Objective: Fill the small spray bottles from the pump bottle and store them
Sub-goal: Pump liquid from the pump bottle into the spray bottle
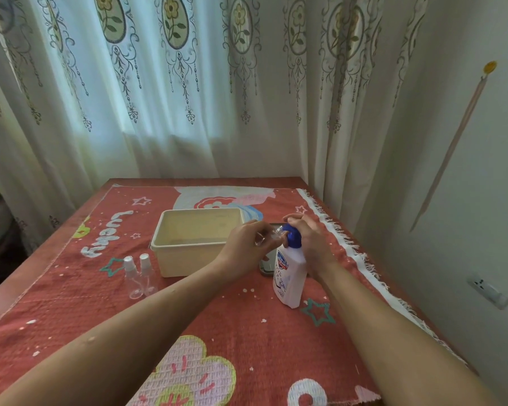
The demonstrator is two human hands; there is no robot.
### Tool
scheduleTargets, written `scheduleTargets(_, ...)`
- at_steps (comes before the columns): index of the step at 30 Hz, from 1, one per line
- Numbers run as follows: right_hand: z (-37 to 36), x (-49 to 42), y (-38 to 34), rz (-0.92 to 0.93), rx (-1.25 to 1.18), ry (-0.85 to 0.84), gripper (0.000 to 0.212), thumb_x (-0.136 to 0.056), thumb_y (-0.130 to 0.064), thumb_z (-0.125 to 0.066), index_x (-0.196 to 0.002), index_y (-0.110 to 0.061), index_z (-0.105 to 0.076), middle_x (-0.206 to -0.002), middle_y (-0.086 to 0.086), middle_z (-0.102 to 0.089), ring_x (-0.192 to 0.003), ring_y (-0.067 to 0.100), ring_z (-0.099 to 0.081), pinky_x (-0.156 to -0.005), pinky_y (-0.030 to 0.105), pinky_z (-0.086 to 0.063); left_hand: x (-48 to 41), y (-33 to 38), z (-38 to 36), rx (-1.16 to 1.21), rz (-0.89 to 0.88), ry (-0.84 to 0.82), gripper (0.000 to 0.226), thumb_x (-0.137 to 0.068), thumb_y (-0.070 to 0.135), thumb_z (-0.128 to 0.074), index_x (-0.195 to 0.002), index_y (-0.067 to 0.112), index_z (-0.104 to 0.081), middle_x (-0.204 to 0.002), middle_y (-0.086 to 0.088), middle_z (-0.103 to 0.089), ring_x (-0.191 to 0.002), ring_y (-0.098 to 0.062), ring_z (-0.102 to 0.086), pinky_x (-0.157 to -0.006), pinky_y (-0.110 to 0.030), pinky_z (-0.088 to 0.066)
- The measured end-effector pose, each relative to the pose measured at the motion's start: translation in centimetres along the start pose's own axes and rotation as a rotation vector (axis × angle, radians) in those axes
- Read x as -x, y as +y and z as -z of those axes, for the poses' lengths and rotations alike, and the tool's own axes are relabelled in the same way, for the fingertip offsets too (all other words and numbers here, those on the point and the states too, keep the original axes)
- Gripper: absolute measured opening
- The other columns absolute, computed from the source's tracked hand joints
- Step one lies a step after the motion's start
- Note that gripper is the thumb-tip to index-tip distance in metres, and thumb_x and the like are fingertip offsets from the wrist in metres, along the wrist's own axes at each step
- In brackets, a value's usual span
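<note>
Soft daylight filters through the curtain (147,92), brightest at upper left, leaving the worktop (217,317) evenly lit with faint shadows. Wide-angle distortion bends the edges; the hands (276,244) are slightly motion-blurred.

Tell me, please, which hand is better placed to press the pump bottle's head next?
Right. The right hand grips the white pump bottle by its blue pump head, while the left hand holds a small clear plastic bottle at the spout.

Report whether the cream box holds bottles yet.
Empty as far as visible: the cream box shows bare floor; two spray bottles stand outside, on the cloth left of it.
</note>
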State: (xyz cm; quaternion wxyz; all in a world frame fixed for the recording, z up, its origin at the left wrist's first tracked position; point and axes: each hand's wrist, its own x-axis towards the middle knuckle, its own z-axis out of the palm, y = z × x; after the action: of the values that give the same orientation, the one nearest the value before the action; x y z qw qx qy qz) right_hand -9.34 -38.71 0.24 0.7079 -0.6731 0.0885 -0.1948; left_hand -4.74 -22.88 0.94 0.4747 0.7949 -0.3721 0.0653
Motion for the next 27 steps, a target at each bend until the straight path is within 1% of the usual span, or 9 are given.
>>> scheduleTargets(2, 0.00, 0.02, 0.27, 0.005, 0.021, -0.003, 0.021, -0.103, -0.024, -0.050, -0.102, -0.005, -0.061, -0.076, 0.010, -0.060, -0.060, 0.015, -0.057, -0.064, 0.028, -0.050, 0.05, 0.02, -0.02, -0.004, 0.008, 0.005, 0.023, -0.091, 0.029, -0.070, -0.104, 0.010, -0.070, -0.098, -0.007, -0.065, -0.076, -0.011, -0.061, -0.056, -0.008, -0.047)
scheduleTargets(5, -0.16, 0.12, 0.20, 0.011, 0.061, -0.048, 0.048, -0.100, -0.050, -0.049, -0.082, -0.007, -0.060, -0.070, 0.013, -0.058, -0.065, 0.024, -0.055, -0.076, 0.040, -0.046, -0.24, 0.44, 0.19, -0.001, 0.002, 0.024, 0.024, -0.091, 0.029, -0.071, -0.104, 0.010, -0.070, -0.098, -0.006, -0.064, -0.075, -0.010, -0.060, -0.056, -0.007, -0.046)
scheduleTargets(7, -0.17, 0.09, 0.14, 0.014, 0.078, -0.057, 0.057, -0.097, -0.060, -0.048, -0.074, -0.009, -0.060, -0.069, 0.013, -0.058, -0.067, 0.026, -0.055, -0.081, 0.043, -0.046, -0.38, 0.57, 0.36, -0.007, -0.004, 0.027, 0.023, -0.091, 0.027, -0.071, -0.106, 0.010, -0.070, -0.098, -0.006, -0.064, -0.077, -0.011, -0.059, -0.056, -0.007, -0.046)
scheduleTargets(10, -0.08, 0.07, 0.28, 0.021, 0.078, -0.045, 0.049, -0.101, -0.053, -0.048, -0.082, -0.009, -0.060, -0.071, 0.012, -0.059, -0.067, 0.024, -0.056, -0.082, 0.042, -0.046, -0.36, 0.51, 0.43, -0.020, -0.016, 0.028, 0.021, -0.091, 0.027, -0.071, -0.104, 0.011, -0.070, -0.097, -0.004, -0.064, -0.080, -0.013, -0.060, -0.057, -0.007, -0.046)
scheduleTargets(13, 0.03, -0.01, 0.26, 0.023, 0.036, -0.037, 0.030, -0.104, -0.034, -0.049, -0.099, -0.006, -0.058, -0.073, 0.012, -0.059, -0.063, 0.019, -0.056, -0.071, 0.034, -0.048, -0.26, 0.33, 0.25, -0.012, -0.008, 0.019, 0.023, -0.091, 0.027, -0.070, -0.104, 0.009, -0.070, -0.095, -0.004, -0.063, -0.075, -0.013, -0.060, -0.056, -0.008, -0.047)
scheduleTargets(16, -0.12, 0.05, -0.19, 0.009, -0.003, -0.020, 0.015, -0.103, -0.018, -0.050, -0.105, -0.006, -0.058, -0.083, 0.013, -0.060, -0.060, 0.016, -0.057, -0.062, 0.028, -0.049, -0.05, -0.11, 0.00, 0.002, 0.009, -0.004, 0.027, -0.091, 0.031, -0.070, -0.104, 0.008, -0.070, -0.096, -0.006, -0.064, -0.072, -0.016, -0.065, -0.054, -0.014, -0.050)
scheduleTargets(18, -0.06, 0.01, 0.12, 0.008, 0.013, -0.024, 0.019, -0.104, -0.021, -0.050, -0.104, -0.005, -0.059, -0.082, 0.014, -0.059, -0.062, 0.017, -0.057, -0.067, 0.031, -0.049, 0.06, -0.12, -0.05, 0.008, 0.016, 0.001, 0.027, -0.091, 0.031, -0.070, -0.105, 0.007, -0.070, -0.097, -0.006, -0.064, -0.075, -0.016, -0.065, -0.054, -0.013, -0.050)
scheduleTargets(23, -0.22, 0.29, 0.17, -0.003, 0.075, -0.009, 0.051, -0.103, -0.055, -0.046, -0.087, -0.009, -0.060, -0.076, 0.013, -0.062, -0.073, 0.026, -0.060, -0.082, 0.039, -0.050, -0.38, 0.73, 0.36, -0.020, -0.014, 0.015, 0.024, -0.093, 0.027, -0.068, -0.107, 0.008, -0.070, -0.097, -0.003, -0.064, -0.076, -0.009, -0.061, -0.056, -0.008, -0.047)
scheduleTargets(27, -0.25, 0.14, 0.27, 0.008, 0.092, -0.013, 0.048, -0.102, -0.053, -0.047, -0.089, -0.009, -0.060, -0.073, 0.010, -0.062, -0.072, 0.025, -0.060, -0.086, 0.042, -0.049, -0.40, 0.70, 0.44, -0.027, -0.014, 0.017, 0.023, -0.093, 0.026, -0.068, -0.109, 0.010, -0.069, -0.099, -0.002, -0.064, -0.078, -0.010, -0.060, -0.057, -0.006, -0.047)
